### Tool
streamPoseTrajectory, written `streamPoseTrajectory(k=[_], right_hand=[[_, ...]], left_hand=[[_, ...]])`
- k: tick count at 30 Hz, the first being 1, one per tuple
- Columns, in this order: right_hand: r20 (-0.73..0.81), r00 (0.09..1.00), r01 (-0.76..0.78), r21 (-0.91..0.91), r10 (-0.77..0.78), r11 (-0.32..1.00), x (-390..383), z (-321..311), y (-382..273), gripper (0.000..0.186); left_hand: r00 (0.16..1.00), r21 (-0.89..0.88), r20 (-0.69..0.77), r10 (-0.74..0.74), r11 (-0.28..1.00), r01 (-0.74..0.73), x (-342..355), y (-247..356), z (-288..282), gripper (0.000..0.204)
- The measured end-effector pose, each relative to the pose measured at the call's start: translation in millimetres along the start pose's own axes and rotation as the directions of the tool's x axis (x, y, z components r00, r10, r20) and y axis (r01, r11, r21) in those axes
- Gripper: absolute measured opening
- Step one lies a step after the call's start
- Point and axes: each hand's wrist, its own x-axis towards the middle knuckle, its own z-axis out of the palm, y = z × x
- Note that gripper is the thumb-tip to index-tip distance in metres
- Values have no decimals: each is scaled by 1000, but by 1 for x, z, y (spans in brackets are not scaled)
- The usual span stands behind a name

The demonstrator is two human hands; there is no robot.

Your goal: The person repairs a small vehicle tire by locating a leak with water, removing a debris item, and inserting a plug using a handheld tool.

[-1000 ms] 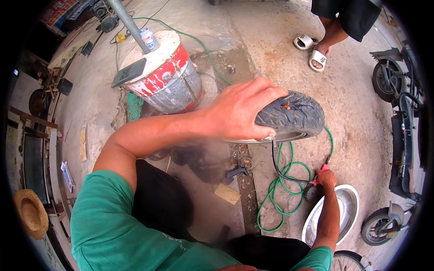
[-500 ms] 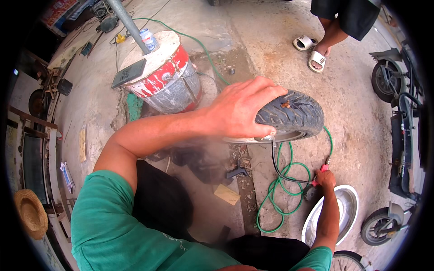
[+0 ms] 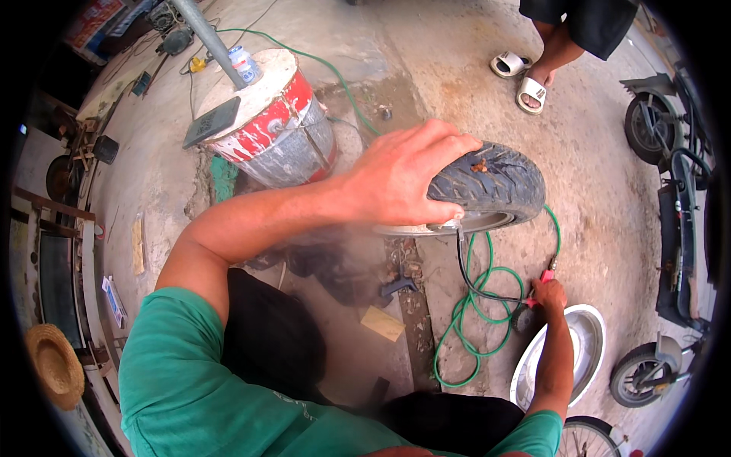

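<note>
My left hand [image 3: 396, 179] is closed over a small wheel with a black treaded tyre [image 3: 502, 186], its thumb by the rim and its fingers on the tread. A reddish-brown bit [image 3: 479, 165] sticks to the tread. From beside my thumb a thin black hose [image 3: 462, 263] curves down to a red tyre inflator [image 3: 546, 276] with a round dark gauge [image 3: 522, 317]. Wrapped round that inflator is my right hand [image 3: 551, 294], low on the right. A green air hose [image 3: 487, 352] joins the inflator and lies in loops on the concrete. The valve end is hidden by my thumb.
A silver metal basin [image 3: 596, 343] lies beneath my right forearm. Behind my left hand stands a paint-stained drum [image 3: 278, 145] bearing a pole, a can and a dark flat slab. Another person's sandalled foot [image 3: 531, 94] is at the upper right; scooters [image 3: 651, 126] line the right side.
The scene has shifted up very slightly in the picture. Both hands keep their holds on the wheel and the inflator.
</note>
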Motion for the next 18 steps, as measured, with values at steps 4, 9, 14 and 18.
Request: streamPoseTrajectory(k=[4, 9, 14, 18], right_hand=[[-17, 1000, 3, -18, -4, 1000, 3, 3, 4, 65], [-5, 1000, 11, -28, -11, 1000, 7, 7, 6, 64], [2, 1000, 9, 28, -9, 1000, 5, 4, 5, 72], [1, 1000, 8, 23, -8, 1000, 10, 7, 8, 73]], left_hand=[[1000, 1, 10, -9, 1000, 9, 0, 0, 0, 85], [999, 3, 31, -27, 1000, 27, 0, 1, -1, 86], [1000, 8, 22, -19, 1000, 19, 0, 0, -1, 86], [999, 3, 25, -21, 1000, 21, 1, 1, -1, 86]])
